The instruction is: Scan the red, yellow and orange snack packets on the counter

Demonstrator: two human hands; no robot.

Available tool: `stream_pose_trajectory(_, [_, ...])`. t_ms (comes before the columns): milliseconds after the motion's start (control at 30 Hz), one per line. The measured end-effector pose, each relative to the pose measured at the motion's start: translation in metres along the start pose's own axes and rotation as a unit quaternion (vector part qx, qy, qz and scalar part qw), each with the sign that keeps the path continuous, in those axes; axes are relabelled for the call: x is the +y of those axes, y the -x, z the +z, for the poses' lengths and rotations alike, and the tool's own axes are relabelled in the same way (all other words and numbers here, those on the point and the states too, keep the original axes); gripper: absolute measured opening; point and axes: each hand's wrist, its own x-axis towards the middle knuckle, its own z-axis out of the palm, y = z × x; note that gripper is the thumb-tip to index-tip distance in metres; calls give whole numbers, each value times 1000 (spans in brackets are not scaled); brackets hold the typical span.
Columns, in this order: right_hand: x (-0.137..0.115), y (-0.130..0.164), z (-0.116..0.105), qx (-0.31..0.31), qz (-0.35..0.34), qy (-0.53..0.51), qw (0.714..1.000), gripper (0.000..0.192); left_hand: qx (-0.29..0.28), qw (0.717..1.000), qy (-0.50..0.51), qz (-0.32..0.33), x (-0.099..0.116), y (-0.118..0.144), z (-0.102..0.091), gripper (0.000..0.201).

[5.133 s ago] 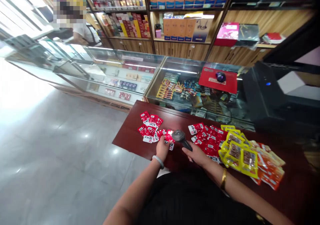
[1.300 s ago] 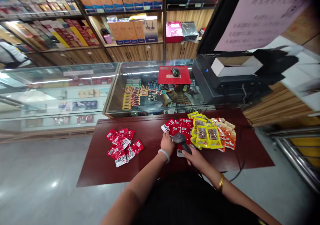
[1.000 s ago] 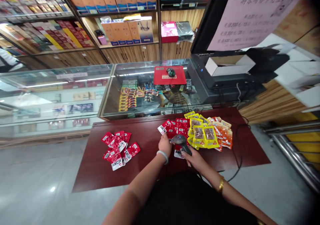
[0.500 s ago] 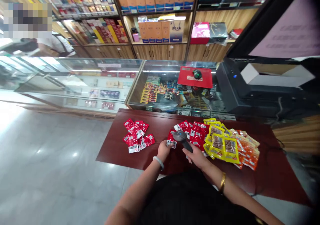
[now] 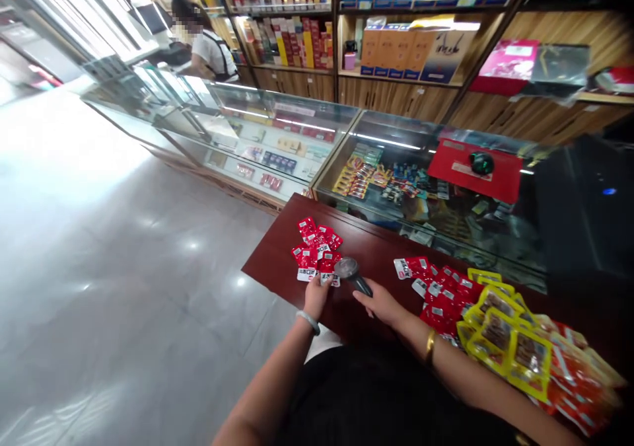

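My right hand (image 5: pixel 380 302) grips a grey barcode scanner (image 5: pixel 349 271), its head pointing left over the dark red table (image 5: pixel 277 261). My left hand (image 5: pixel 317 294) holds a red snack packet (image 5: pixel 327 275) at the near edge of a small heap of red packets (image 5: pixel 315 248) on the table's left end. A bigger spread of red packets (image 5: pixel 438 287) lies to the right of the scanner, with yellow packets (image 5: pixel 500 330) and orange packets (image 5: pixel 579 373) beyond it.
Behind the table runs a glass display counter (image 5: pixel 347 148) with a red mat and a mouse (image 5: pixel 481 163) on top. A black machine (image 5: pixel 589 208) stands at the right. Another person (image 5: pixel 208 46) stands behind the far counter. Shelves of boxes line the wall.
My left hand has carried a red packet from the right-hand spread over to the small heap on the left, and the scanner has followed. My view has swung left.
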Motion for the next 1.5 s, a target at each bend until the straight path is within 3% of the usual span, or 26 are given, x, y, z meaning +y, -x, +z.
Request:
stream_pose_trajectory(100, [-9,-18,13,-11,6,9,1000,46,24,999,-33,-16,-3,-11,-14,28])
stream_pose_trajectory(233, [-12,-28,22,-16,14,11,1000,44,55,994,-95,-29,9,-14,-28,32])
stream_pose_trajectory(367, [-13,-26,20,-6,14,5,1000,47,72,985,-154,-29,22,-8,-37,50])
stream_pose_trajectory(500, [-13,-14,9,20,8,-10,1000,49,50,981,-187,-4,31,-4,-31,47])
stream_pose_trajectory(633, [-4,4,-12,55,11,-32,998,54,-15,978,-199,56,51,-7,1,41])
stream_pose_trajectory(833, [17,39,-53,150,25,-52,987,56,-154,949,-221,163,98,-11,81,39])
stream_pose_trajectory(1000, [36,74,-79,231,40,-88,968,54,-164,899,-282,294,132,-17,148,36])
stream_pose_trajectory(1133, [50,97,-88,289,64,-114,948,48,-148,857,-387,307,154,-23,187,33])
stream_pose_trajectory(1300, [59,112,-91,322,76,-156,931,42,-152,832,-446,291,162,-28,209,41])
stream_pose_trajectory(1500, [61,114,-92,319,65,-166,931,42,-217,871,-398,191,145,-28,198,48])
